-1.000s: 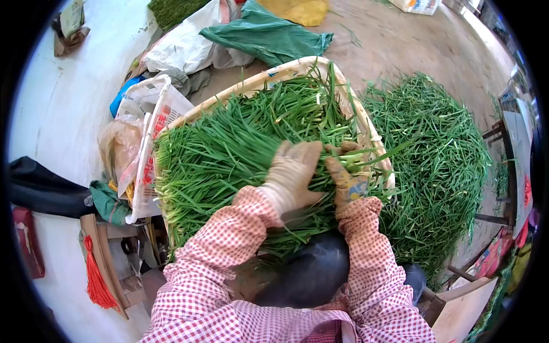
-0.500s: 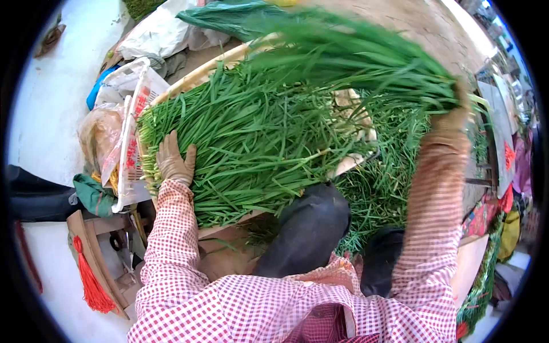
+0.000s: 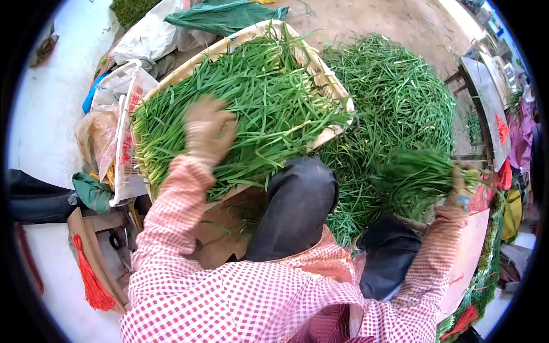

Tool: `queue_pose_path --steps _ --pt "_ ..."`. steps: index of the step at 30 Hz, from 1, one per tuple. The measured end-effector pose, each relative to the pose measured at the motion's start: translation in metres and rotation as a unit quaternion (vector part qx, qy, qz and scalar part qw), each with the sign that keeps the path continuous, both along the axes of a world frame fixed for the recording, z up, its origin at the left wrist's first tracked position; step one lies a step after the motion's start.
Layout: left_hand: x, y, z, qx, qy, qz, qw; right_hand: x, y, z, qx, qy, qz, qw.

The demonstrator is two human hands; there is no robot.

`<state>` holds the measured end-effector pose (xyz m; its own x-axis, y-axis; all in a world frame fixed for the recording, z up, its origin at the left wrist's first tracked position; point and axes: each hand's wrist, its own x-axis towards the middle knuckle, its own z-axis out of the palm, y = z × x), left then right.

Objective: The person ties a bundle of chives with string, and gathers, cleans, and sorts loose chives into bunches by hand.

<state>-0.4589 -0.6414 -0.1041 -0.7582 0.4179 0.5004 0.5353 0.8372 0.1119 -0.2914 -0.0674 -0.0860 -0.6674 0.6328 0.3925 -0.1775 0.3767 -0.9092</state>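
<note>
Left hand (image 3: 210, 130) hovers at 10 o'clock against greens (image 3: 257, 86) in the crate (image 3: 337, 86); finger state and contact cannot be told (motion blur). Right hand (image 3: 459, 188), at 3 o'clock, closes around a bunch (image 3: 420, 174) near its stem ends, leaves toward 9. Loose heap (image 3: 394, 103) lies at 2.

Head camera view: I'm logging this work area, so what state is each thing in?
Cream plastic crate: filled with long green leaves
Leafy green bundle: gripped by gloved right hand
Gloved left hand: partly curled over the crate, blurred; grip unclear
Loose heap of green leaves: tangled, on the floor
Dark green sack: crumpled
Long red tassel: hanging
</note>
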Motion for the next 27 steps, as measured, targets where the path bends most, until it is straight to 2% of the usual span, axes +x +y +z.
queue_pose_path --steps 1,4,5,7,10,11,13,15,17,18,19,20,23,25,27 --pt "0.004 0.033 -0.002 -0.039 -0.073 -0.013 0.996 0.000 -0.002 -0.033 0.028 0.001 0.031 0.999" --pt "0.001 0.099 -0.009 -0.148 -0.323 0.028 0.934 0.004 -0.048 -0.063 -0.117 -0.036 0.111 0.986" --pt "-0.002 0.108 -0.020 -0.165 -0.339 0.042 0.925 0.010 -0.061 -0.059 -0.008 -0.113 0.109 0.988" --pt "-0.006 0.114 -0.027 -0.191 -0.357 0.057 0.913 0.017 -0.084 -0.045 -0.107 -0.141 0.142 0.974" --pt "-0.005 0.110 -0.010 -0.185 -0.330 0.058 0.924 0.015 -0.101 -0.044 -0.120 -0.109 0.157 0.974" --pt "0.003 0.108 -0.003 -0.151 -0.206 0.048 0.966 0.015 -0.103 -0.037 -0.079 -0.109 0.176 0.975" --pt "0.011 0.119 0.028 -0.048 0.014 -0.034 0.998 0.013 -0.104 -0.038 -0.071 -0.133 0.181 0.972" --pt "0.027 0.161 0.066 0.056 0.043 -0.150 0.986 0.008 -0.114 -0.028 -0.074 -0.101 0.187 0.974" --pt "0.062 0.220 0.087 -0.118 -0.082 -0.136 0.980 0.007 -0.123 -0.011 -0.075 -0.064 0.198 0.975" --pt "0.074 0.246 0.080 -0.067 -0.114 -0.126 0.983 0.009 -0.126 0.000 -0.129 -0.045 0.197 0.971" --pt "0.081 0.265 0.083 -0.089 -0.127 -0.210 0.965 0.010 -0.129 0.005 -0.182 -0.026 0.200 0.962" --pt "0.092 0.281 0.078 -0.075 -0.148 -0.245 0.955 0.010 -0.123 0.002 -0.116 0.035 0.204 0.972" --pt "0.120 0.307 0.056 0.025 -0.207 -0.315 0.926 0.029 -0.110 0.010 -0.225 0.057 0.217 0.948" --pt "0.135 0.314 0.046 0.041 -0.215 -0.320 0.922 0.043 -0.087 -0.002 -0.227 0.030 0.243 0.943" --pt "0.143 0.313 0.045 0.012 -0.246 -0.323 0.914 0.051 -0.079 -0.010 -0.219 0.041 0.271 0.937"
